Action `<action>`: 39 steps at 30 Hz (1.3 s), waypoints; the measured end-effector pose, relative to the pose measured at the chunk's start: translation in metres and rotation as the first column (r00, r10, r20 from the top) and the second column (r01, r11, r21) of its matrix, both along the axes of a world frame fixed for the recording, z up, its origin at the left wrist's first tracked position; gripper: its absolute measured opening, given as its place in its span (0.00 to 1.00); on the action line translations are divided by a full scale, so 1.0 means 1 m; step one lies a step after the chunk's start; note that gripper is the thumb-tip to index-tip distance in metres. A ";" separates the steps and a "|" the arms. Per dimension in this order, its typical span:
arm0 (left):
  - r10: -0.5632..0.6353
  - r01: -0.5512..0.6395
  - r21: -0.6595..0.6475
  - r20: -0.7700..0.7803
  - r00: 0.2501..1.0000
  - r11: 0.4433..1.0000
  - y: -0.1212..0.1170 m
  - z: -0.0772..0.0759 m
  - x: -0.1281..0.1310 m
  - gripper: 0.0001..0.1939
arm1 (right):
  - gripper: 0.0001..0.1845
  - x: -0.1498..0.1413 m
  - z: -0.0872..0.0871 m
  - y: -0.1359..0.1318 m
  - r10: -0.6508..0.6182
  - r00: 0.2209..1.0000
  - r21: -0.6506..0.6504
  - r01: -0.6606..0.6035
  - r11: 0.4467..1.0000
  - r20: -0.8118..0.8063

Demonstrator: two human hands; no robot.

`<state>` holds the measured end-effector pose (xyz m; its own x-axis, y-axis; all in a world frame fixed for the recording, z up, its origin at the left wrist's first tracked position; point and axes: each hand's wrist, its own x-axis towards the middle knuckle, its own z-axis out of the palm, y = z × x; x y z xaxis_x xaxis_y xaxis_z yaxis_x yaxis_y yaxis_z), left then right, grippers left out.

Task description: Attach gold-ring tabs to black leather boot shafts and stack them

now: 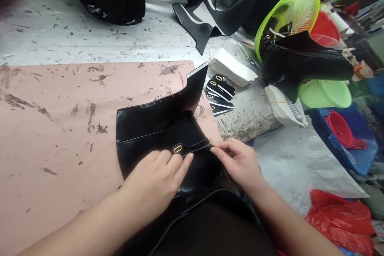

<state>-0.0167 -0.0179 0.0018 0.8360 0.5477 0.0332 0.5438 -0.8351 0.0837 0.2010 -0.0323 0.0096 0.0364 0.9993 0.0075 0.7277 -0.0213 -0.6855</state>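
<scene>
A black leather boot upper (156, 124) lies on a pink paper sheet (60, 120) in front of me. A thin black strap with a gold oval buckle (177, 149) runs across it. My left hand (156, 182) rests flat on the leather, its fingertips pressing just below the buckle, fingers together and extended. My right hand (237, 160) pinches the strap's right end between thumb and fingers at the leather's edge.
More buckled black straps (219, 92) and a stack of white cards (232, 68) lie to the right. Beyond stand green baskets (291, 12), black boots (303, 64), a blue tray (351, 140), a notebook (285, 106) and red plastic (342, 218). Black fabric (210, 8) lies at the back.
</scene>
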 end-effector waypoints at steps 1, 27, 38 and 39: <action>0.001 -0.001 0.000 0.003 1.000 1.000 0.000 0.000 0.000 0.24 | 0.07 -0.001 -0.001 0.000 -0.022 1.000 -0.006 0.022 1.000 -0.007; 0.101 -0.116 0.124 0.121 0.988 0.985 -0.009 -0.003 -0.028 0.17 | 0.19 0.011 -0.036 -0.011 0.165 0.900 0.204 -0.264 0.943 0.403; 0.490 -0.503 -0.016 0.249 0.835 0.864 0.068 0.030 -0.029 0.23 | 0.21 0.054 -0.013 0.086 -0.160 0.891 0.279 0.039 0.959 0.425; 0.520 -0.506 -0.120 0.199 0.831 0.854 0.077 0.034 -0.023 0.23 | 0.21 0.063 -0.006 0.109 -0.195 0.836 0.212 0.097 0.973 0.513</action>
